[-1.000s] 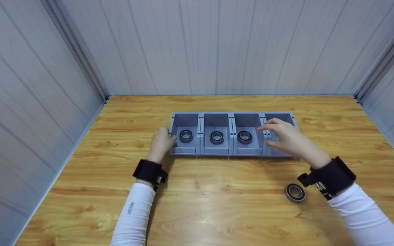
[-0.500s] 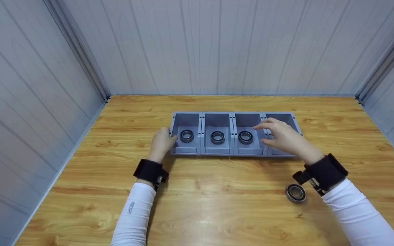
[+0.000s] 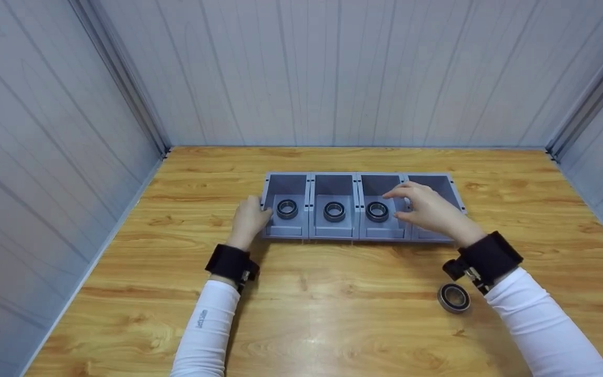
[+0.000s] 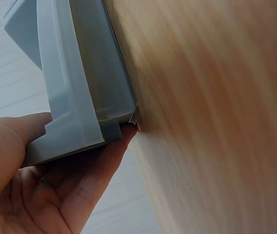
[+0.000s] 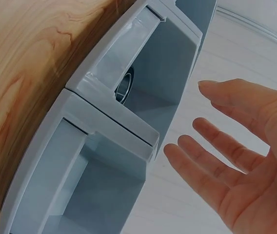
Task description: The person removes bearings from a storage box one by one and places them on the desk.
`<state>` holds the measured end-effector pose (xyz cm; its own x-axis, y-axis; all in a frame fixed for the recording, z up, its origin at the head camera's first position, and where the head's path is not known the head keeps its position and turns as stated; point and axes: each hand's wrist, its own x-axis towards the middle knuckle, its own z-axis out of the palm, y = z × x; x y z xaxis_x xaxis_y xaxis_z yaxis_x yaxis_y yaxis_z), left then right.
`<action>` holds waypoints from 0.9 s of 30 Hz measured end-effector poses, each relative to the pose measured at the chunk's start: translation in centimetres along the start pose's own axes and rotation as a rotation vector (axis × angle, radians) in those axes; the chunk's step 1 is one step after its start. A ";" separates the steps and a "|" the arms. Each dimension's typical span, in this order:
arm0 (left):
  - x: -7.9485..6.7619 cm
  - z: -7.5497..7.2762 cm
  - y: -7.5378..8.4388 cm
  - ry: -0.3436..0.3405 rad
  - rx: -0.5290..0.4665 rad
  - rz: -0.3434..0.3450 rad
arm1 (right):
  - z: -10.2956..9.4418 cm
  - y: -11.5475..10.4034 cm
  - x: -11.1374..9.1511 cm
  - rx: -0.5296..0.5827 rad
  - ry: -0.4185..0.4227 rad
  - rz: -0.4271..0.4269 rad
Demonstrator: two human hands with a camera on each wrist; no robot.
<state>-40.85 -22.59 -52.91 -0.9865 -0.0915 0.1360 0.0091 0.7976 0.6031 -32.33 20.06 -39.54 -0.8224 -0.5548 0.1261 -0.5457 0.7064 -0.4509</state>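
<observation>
Your left hand pinches the smooth grey plastic bin row at its left end; right hand hovers over it, fingers spread. Black-faced ring bearings sit singly in three boxy bins, fourth bearing on wood-grain table.

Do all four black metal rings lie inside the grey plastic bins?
No, one ring lies on the brown wood-grained table.

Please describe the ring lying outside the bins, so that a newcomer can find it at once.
On the wooden tabletop, find the row of grey bins. Nearer the person, beside the white right sleeve, lies the dark ring. Unlike the three other rings, it rests directly on wood, outside any bin.
</observation>
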 end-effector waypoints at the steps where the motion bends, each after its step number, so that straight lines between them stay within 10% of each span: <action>1: -0.2 -0.1 0.3 0.001 -0.003 -0.005 | 0.0 0.0 0.1 -0.003 -0.003 -0.002; 7: -1.5 -1.1 1.8 -0.005 -0.046 -0.015 | 0.1 0.1 0.6 -0.012 -0.016 -0.009; 27: 0.8 0.3 -0.9 -0.016 -0.008 0.005 | 1.2 0.0 3.0 -0.031 -0.067 0.005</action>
<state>-41.65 -23.18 -53.54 -0.9889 -0.0780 0.1260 0.0149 0.7934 0.6085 -34.61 17.90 -40.26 -0.8132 -0.5785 0.0640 -0.5470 0.7220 -0.4238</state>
